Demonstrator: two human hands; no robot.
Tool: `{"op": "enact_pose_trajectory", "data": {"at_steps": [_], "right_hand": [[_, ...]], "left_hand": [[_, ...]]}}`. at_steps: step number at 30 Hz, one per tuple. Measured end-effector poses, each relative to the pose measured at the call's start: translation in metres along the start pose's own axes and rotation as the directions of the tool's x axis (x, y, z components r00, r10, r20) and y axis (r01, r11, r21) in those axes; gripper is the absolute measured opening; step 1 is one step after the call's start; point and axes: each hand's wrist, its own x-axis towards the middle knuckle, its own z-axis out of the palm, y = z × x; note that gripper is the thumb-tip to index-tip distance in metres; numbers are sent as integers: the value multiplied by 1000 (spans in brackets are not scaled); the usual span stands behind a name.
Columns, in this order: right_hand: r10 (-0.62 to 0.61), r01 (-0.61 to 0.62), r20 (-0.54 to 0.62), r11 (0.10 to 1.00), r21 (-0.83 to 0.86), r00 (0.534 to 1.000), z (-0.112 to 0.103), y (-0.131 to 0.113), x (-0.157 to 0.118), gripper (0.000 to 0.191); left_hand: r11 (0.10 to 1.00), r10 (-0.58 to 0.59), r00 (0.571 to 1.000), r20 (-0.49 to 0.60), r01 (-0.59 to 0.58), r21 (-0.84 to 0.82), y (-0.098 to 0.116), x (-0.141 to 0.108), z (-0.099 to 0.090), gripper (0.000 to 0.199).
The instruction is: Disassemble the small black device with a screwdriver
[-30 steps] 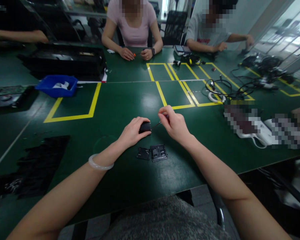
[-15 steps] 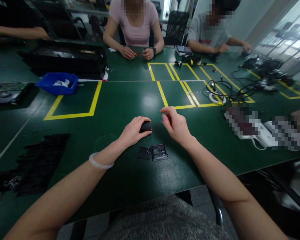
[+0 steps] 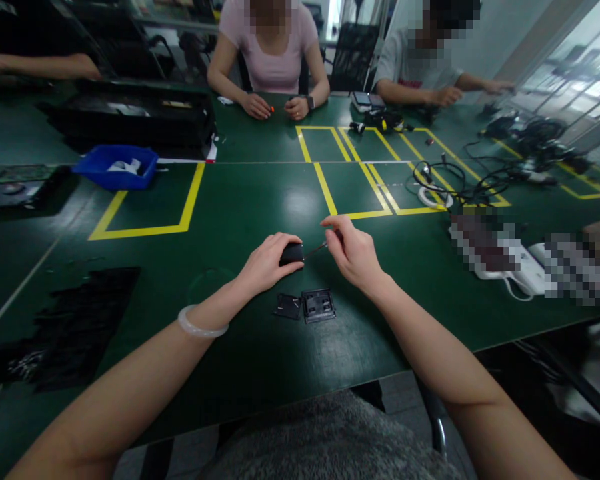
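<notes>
The step in hand looks like fine tool work on a small black block (image 3: 292,254), which lies at the middle of the green table (image 3: 275,360), toward the near side. The left hand (image 3: 264,267) wraps it from the left, thumb on the near side and fingers over the far side. The right hand (image 3: 355,257) pinches a thin tool (image 3: 316,250) between thumb and fingers, its shaft pointing left at the block's right end. The next move seems to call for a firm left grip and a well-aligned tip — a slip could scratch the block.

Nearer, a flat black part (image 3: 287,306) lies just left of a black frame (image 3: 319,305).

The right fingers hide the tool's handle, and the left hand covers much of the block. Whether the tip touches or stops just short — I cannot tell. Pixelation masks some items at far right.
</notes>
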Motion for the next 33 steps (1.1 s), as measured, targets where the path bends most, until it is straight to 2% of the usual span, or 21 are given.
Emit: {"op": "enact_pose_trajectory", "data": {"at_steps": [17,33], "right_hand": [[2,0,50,999,-50,999,-4,-2,2,20],[31,-31,55,1000,6,998,-3,-2,1,18]], "left_hand": [[1000,-5,1000,7,6,-6,0,0,0,35],[1000,-3,1000,4,3,-1,0,0,0,35]]}}
